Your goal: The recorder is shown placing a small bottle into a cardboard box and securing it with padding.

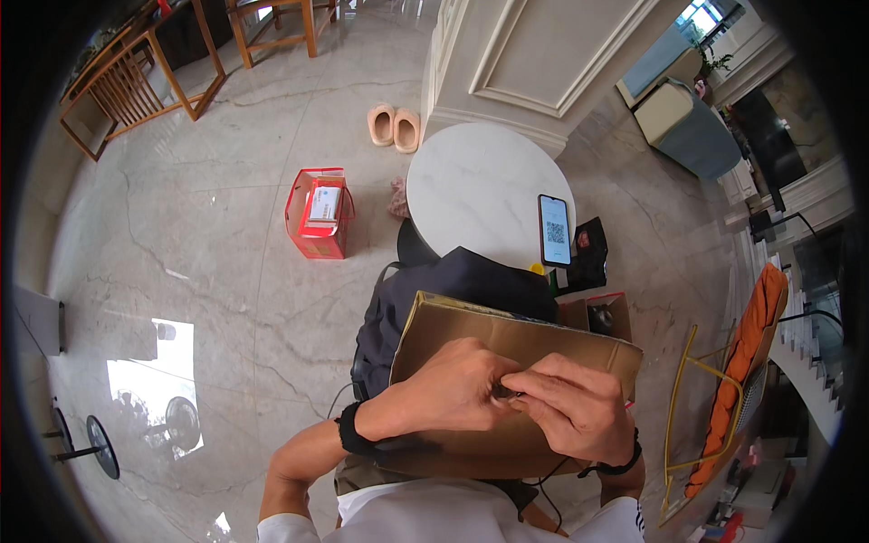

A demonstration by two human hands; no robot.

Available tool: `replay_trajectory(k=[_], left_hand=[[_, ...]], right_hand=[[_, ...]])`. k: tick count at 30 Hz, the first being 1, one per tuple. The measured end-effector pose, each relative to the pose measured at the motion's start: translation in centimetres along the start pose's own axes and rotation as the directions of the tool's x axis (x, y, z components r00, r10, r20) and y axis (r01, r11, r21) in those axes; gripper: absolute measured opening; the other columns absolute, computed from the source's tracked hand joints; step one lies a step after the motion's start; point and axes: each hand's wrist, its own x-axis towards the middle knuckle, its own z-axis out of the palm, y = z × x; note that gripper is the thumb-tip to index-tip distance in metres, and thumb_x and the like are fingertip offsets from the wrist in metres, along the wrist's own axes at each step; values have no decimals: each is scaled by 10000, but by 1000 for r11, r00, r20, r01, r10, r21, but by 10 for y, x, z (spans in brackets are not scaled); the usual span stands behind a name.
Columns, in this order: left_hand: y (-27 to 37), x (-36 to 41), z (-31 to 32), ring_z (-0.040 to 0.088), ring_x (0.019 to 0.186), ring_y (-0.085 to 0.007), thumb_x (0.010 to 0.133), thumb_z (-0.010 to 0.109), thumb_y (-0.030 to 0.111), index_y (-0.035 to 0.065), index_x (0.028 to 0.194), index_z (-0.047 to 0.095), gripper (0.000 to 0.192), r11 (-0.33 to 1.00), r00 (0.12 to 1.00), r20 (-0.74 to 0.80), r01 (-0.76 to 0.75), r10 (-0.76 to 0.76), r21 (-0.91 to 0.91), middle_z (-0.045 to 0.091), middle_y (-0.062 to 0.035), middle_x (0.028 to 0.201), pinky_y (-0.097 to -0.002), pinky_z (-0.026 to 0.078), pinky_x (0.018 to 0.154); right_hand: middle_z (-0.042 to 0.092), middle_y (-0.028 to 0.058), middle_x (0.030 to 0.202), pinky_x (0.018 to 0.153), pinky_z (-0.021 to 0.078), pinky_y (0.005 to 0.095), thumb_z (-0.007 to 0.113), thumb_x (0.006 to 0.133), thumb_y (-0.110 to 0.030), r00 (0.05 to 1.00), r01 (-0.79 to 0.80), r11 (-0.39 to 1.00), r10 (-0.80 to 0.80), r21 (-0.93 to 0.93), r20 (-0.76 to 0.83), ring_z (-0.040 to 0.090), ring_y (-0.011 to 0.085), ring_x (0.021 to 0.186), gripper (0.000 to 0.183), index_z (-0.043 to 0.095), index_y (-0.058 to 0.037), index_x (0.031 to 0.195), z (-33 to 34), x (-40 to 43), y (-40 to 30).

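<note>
My left hand [468,380] is curled, knuckles up, around a small dark object [501,391] that mostly hides behind the fingers. From the other side my right hand [577,407] pinches the same object between thumb and fingertips. What it is cannot be told. Both hands meet just above a piece of brown cardboard [468,326] lying across my lap, its far edge folded up. A dark cloth bag [461,282] sits right beyond the cardboard. Each wrist wears a black band.
Past the bag stands a round white marble-look table [482,183] holding a smartphone [555,231] with a printed code on screen. A red box [319,237] with packages stands left, pink slippers [394,127] behind it. An orange-cushioned chair [736,380] is at right.
</note>
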Motion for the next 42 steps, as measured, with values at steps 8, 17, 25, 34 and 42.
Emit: replay_trajectory(k=[8, 17, 25, 34, 42], left_hand=[[0, 1, 1, 613, 694, -492, 773, 758, 92, -6, 841, 743, 119, 1000, 999, 32, -2, 3, -27, 638, -257, 718, -501, 488, 599], [-3, -2, 2, 621, 715, -498, 759, 754, 75, -7, 839, 737, 117, 1000, 999, 43, 11, -10, -26, 655, -256, 734, -508, 495, 612], [-5, -2, 3, 608, 716, -505, 757, 758, 67, -10, 831, 723, 112, 999, 999, 40, 1, 1, -46, 642, -260, 728, -508, 486, 609], [-3, -5, 4, 529, 535, -422, 876, 786, 141, -11, 672, 613, 307, 995, 1000, -17, 25, -27, -93, 546, -215, 590, -463, 413, 528], [1, -7, -5, 452, 481, -333, 926, 832, 211, 0, 665, 607, 404, 979, 996, -17, 87, -92, -187, 507, -167, 549, -419, 370, 503]], right_hand=[[700, 132, 930, 633, 564, 352, 814, 811, 93, 1000, -19, 1000, 19, -4, -7, 711, 262, 745, 279, 757, 43, 1080, 2, 2, 0], [746, 130, 922, 640, 576, 337, 877, 776, 56, 999, -40, 999, 40, -9, -9, 730, 251, 748, 293, 787, 38, 1054, 3, 3, 1], [751, 114, 902, 637, 572, 332, 891, 782, 34, 1000, -26, 999, 26, -34, 0, 738, 243, 749, 294, 795, 25, 1060, 3, 4, -1], [745, 117, 937, 632, 556, 312, 833, 834, 82, 966, -202, 977, 209, 63, -151, 716, 199, 739, 259, 796, 24, 1084, -4, -11, 5], [742, 121, 907, 616, 533, 313, 812, 840, 98, 937, -315, 944, 325, 96, -130, 681, 211, 694, 237, 793, 17, 1062, 5, -37, 21]])
